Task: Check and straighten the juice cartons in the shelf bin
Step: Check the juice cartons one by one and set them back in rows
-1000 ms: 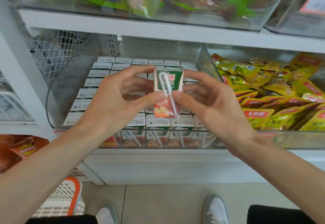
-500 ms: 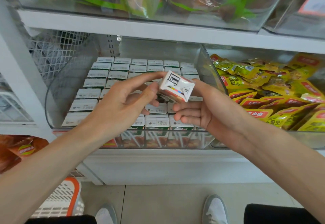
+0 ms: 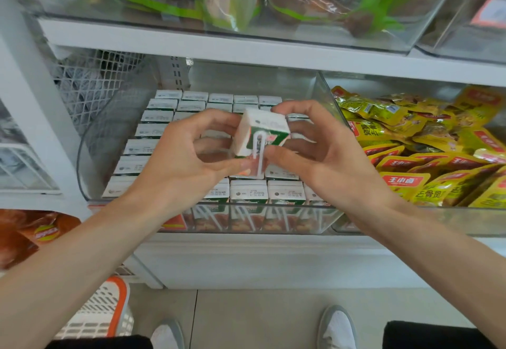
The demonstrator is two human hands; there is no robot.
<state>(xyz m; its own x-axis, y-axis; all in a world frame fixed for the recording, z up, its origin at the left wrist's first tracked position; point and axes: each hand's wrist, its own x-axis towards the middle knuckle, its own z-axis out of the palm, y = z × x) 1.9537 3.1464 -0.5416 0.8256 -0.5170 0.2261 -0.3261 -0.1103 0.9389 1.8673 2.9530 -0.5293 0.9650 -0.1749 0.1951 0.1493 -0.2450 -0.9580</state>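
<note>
One carton [image 3: 261, 137] is held clear above the bin [image 3: 246, 218], tilted with its white top toward the camera and its straw face turned forward and down, while the rest of the cartons [image 3: 247, 192] stand packed in rows below. The left hand [image 3: 189, 162] pinches it from the left, thumb under the lower edge and fingers curled over the back; the right hand [image 3: 323, 154] grips the other side, index finger on the top rear corner and thumb pressed beside the straw. Judged from this pose, the step is inspection before the carton goes back. Done well, it means turning the pack with light fingertip pressure on its edges, keeping the thumb off the taped straw, reading the printed top, then lowering it upright into the gap hidden under the hands, face matched to its neighbours. Yellow snack packs [image 3: 427, 157] fill the next bin to the right.
</note>
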